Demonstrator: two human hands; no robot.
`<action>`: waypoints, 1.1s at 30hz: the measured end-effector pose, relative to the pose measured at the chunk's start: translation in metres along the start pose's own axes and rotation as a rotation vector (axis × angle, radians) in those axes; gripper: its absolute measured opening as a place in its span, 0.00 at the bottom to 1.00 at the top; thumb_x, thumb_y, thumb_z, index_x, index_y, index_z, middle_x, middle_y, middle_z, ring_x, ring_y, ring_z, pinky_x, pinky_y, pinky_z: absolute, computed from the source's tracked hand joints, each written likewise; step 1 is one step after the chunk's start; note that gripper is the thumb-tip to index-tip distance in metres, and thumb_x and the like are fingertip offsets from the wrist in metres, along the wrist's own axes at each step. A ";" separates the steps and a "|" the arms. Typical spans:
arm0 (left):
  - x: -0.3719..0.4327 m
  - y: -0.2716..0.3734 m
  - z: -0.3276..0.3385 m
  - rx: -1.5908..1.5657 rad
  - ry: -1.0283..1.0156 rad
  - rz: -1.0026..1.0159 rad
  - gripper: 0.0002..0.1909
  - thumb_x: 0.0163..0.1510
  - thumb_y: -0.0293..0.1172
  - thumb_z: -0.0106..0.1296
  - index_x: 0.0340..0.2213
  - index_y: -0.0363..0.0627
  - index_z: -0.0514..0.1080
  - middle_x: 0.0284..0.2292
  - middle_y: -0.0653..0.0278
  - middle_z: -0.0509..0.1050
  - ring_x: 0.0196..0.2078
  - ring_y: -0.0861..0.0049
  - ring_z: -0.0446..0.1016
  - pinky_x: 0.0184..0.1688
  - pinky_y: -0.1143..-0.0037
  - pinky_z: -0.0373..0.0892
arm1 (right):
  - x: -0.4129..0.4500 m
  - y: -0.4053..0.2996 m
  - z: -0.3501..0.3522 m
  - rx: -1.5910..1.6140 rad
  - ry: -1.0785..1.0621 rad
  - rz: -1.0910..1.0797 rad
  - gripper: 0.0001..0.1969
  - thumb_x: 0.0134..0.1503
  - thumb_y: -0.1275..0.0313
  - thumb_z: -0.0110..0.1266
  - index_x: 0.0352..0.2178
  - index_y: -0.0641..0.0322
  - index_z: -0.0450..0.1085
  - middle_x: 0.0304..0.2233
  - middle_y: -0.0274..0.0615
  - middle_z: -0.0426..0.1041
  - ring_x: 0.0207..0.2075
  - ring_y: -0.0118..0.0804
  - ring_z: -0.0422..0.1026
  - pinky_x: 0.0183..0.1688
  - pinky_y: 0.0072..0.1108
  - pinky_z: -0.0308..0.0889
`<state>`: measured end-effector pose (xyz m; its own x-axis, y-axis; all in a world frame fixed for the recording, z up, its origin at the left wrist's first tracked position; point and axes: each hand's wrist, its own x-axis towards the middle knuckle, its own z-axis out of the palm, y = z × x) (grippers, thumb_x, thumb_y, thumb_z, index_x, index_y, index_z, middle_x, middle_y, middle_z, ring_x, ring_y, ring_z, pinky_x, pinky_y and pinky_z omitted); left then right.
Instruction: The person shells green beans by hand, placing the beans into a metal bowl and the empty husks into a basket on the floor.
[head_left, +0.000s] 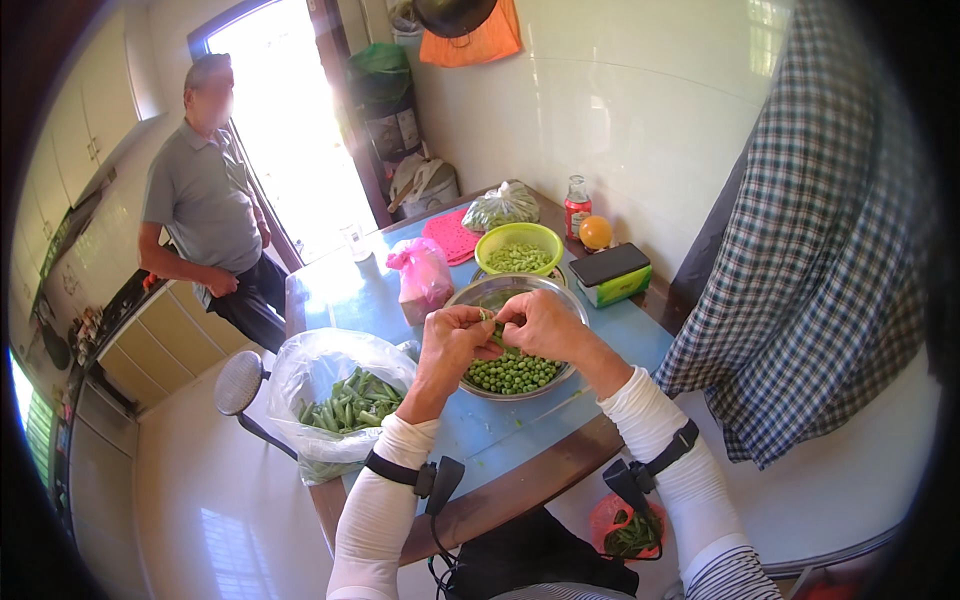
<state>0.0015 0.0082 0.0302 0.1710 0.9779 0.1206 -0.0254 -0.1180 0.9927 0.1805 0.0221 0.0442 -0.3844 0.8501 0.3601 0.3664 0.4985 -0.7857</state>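
Observation:
My left hand (454, 341) and my right hand (544, 324) meet above a stainless-steel bowl (517, 283). Between their fingertips they pinch a green pea pod (486, 316), mostly covered by the fingers. Shelled green peas (516, 375) lie in the bowl below. To the left of my left hand, a clear plastic bag (296, 367) stands at the table's edge, its mouth spread wide. Whole pea pods (352, 401) fill it. Behind the steel bowl, a yellow-green plastic basin (556, 241) contains paler green beans or peas (519, 257).
On the blue-topped table (480, 427) are a pink plastic bag (421, 274), a tied clear bag (502, 206), a red can (577, 210), an orange fruit (596, 232) and a green box (619, 285). A red bag (600, 521) of pods is below. A person (214, 195) stands left.

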 end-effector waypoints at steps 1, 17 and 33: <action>-0.001 0.001 0.001 -0.008 0.039 -0.010 0.08 0.54 0.24 0.52 0.32 0.31 0.75 0.25 0.60 0.77 0.24 0.76 0.77 0.27 0.80 0.75 | 0.001 -0.001 -0.001 -0.024 -0.018 -0.012 0.10 0.45 0.73 0.56 0.28 0.72 0.75 0.24 0.54 0.76 0.25 0.40 0.77 0.31 0.28 0.70; 0.005 -0.020 0.000 -0.132 0.171 0.030 0.06 0.53 0.21 0.50 0.27 0.27 0.74 0.21 0.55 0.76 0.19 0.74 0.76 0.22 0.80 0.74 | 0.000 0.022 0.027 0.520 -0.186 0.222 0.21 0.59 0.55 0.54 0.24 0.65 0.74 0.15 0.31 0.68 0.12 0.21 0.64 0.11 0.15 0.58; 0.014 -0.025 -0.022 -0.052 0.132 -0.033 0.10 0.53 0.28 0.54 0.21 0.34 0.74 0.18 0.65 0.73 0.17 0.84 0.66 0.19 0.81 0.61 | 0.002 0.020 0.035 0.662 -0.103 0.299 0.15 0.59 0.61 0.55 0.25 0.63 0.74 0.16 0.30 0.68 0.12 0.19 0.59 0.13 0.13 0.51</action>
<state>-0.0177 0.0283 0.0072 0.0411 0.9957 0.0832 -0.0740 -0.0800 0.9940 0.1571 0.0283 0.0113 -0.4374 0.8973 0.0595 -0.1079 0.0134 -0.9941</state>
